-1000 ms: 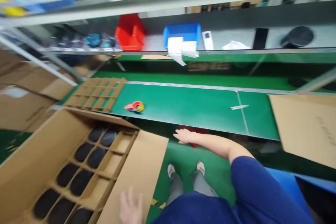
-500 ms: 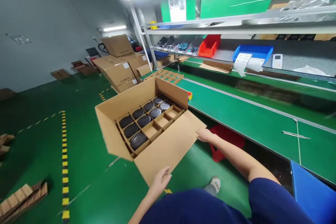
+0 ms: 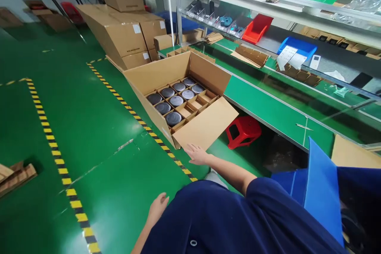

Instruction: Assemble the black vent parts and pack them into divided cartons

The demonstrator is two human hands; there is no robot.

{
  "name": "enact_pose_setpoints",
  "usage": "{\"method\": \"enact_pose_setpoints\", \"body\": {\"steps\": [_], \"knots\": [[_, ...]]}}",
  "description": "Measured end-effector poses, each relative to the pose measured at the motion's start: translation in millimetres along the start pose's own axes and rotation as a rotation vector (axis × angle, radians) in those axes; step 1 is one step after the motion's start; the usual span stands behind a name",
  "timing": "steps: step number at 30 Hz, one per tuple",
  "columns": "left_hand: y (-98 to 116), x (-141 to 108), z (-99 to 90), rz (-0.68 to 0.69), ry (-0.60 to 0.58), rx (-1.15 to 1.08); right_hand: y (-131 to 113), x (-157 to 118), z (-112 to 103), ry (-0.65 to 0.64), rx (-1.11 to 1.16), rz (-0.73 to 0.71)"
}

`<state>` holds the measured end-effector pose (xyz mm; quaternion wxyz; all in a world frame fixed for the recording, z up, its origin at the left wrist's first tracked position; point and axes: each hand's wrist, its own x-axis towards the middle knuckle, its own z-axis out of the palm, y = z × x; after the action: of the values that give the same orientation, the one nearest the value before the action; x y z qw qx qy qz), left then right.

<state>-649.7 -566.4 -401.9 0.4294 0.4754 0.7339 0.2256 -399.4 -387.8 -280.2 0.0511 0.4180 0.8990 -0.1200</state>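
An open cardboard box (image 3: pixel 160 69) stands in front of me with its near flap (image 3: pixel 208 125) folded outward and down. Inside, a cardboard divider (image 3: pixel 199 103) forms a grid. Dark round-topped items (image 3: pixel 174 118) fill several cells, while cells along the near right side show bare cardboard. My right hand (image 3: pixel 196 154) is at the flap's lower left edge, fingers stretched out, appearing to touch it without gripping. Lower left, my left hand (image 3: pixel 157 208) hangs over the floor near my body, holding nothing, its fingers loosely apart.
A green workbench (image 3: pixel 268 109) runs along the right, with a red stool (image 3: pixel 244 131) beneath it. Shelves above carry a red bin (image 3: pixel 257 28) and a blue bin (image 3: pixel 297 50). Stacked cartons (image 3: pixel 125 39) stand behind the box. A blue panel (image 3: pixel 323 194) rises at lower right.
My right hand has moved from the flap's right corner to its lower left edge. My left hand has drawn back from the flap towards my body. The view has tilted down.
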Motion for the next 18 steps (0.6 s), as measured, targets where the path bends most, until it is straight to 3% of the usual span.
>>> {"method": "enact_pose_setpoints", "body": {"steps": [4, 9, 15, 18], "knots": [[13, 18, 17.2, 0.029, -0.048, -0.137, 15, -8, 11, -0.089, -0.017, 0.146], [27, 31, 31.9, 0.089, -0.09, -0.167, 25, -6, 20, -0.118, 0.013, 0.166], [32, 39, 22.8, 0.096, -0.088, -0.005, 47, 2, 20, -0.125, 0.1, 0.103], [53, 47, 14.3, 0.132, -0.031, 0.124, 68, 0, 17, -0.154, 0.146, 0.074]]}}
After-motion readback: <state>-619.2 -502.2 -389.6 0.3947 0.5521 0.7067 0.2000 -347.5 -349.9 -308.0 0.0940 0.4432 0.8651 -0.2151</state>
